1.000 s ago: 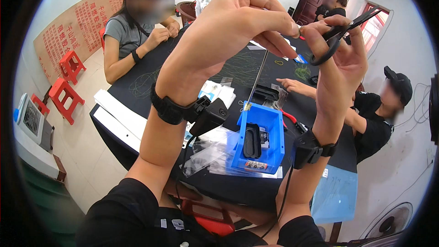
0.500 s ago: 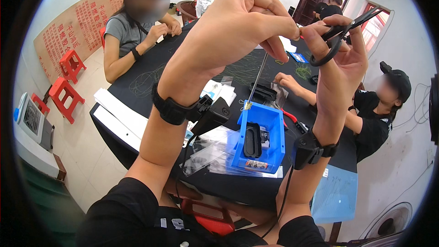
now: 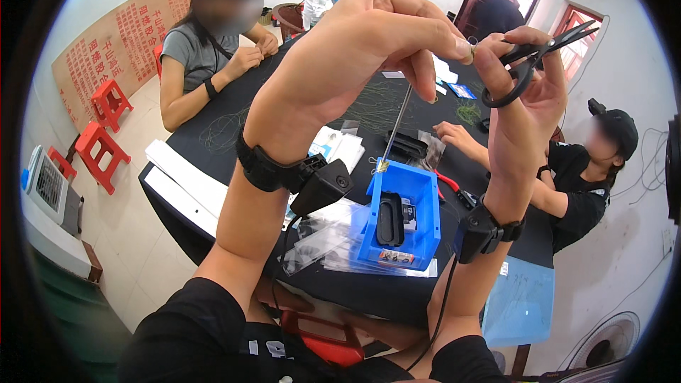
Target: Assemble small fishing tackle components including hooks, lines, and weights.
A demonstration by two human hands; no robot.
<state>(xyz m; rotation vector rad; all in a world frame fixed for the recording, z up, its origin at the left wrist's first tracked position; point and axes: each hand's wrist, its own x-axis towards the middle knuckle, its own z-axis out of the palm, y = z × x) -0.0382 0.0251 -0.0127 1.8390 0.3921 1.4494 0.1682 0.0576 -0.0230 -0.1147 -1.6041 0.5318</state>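
Raised over the table, my left hand (image 3: 369,50) is closed, thumb and forefinger pinched at a tiny thin loop or wire (image 3: 473,44), too small to name. My right hand (image 3: 528,92) meets it there, thumb and forefinger close to the same tiny item. Black scissors (image 3: 521,81) hang on the right hand's fingers, blades pointing up and to the right, away from the pinch. Below the hands, a thin metal rod (image 3: 399,124) rises from a gold clip (image 3: 382,165) on the rim of a blue bin (image 3: 434,220). A black oblong case (image 3: 391,218) lies in the bin.
Clear plastic bags (image 3: 319,237) lie beside the bin, red-handled pliers (image 3: 454,188) behind it. White strips (image 3: 188,181) lie on the black table (image 3: 298,287). Green line (image 3: 468,111) lies further back. One co-worker (image 3: 206,50) sits at left, another (image 3: 589,163) at right.
My hands have shifted slightly, and the tiny item shows more clearly between the fingertips. The scissors have dipped slightly. The right co-worker's hand and a person by the doorway have moved.
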